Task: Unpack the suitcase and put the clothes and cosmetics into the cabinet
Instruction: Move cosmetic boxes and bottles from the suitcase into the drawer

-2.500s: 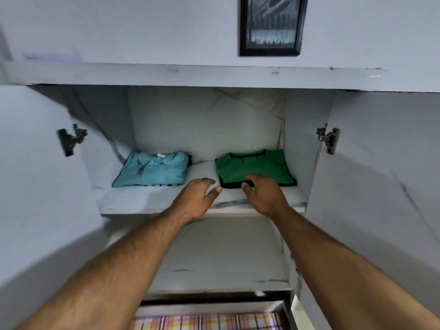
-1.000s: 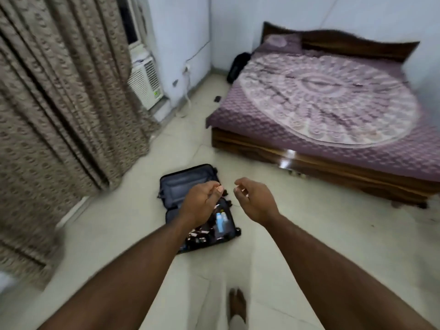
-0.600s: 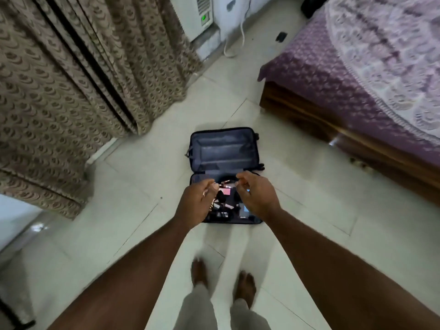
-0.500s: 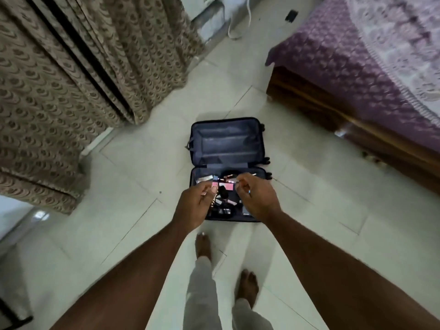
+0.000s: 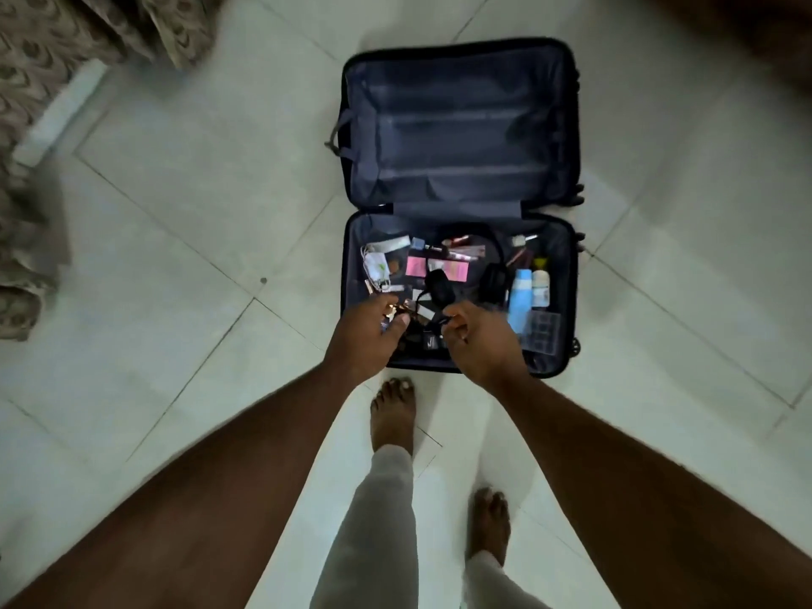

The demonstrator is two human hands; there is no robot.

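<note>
Gathering the cosmetics (image 5: 439,268) heaped in the near half of the suitcase (image 5: 457,204), mid-frame on the floor, goes best in small clusters; left hand (image 5: 362,340) and right hand (image 5: 481,345) hang loosely curled, seemingly empty, over its lower edge.

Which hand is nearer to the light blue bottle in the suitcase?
Right. The right hand hovers just beside the light blue bottle, toward the person; the left hand is farther, across the suitcase.
</note>
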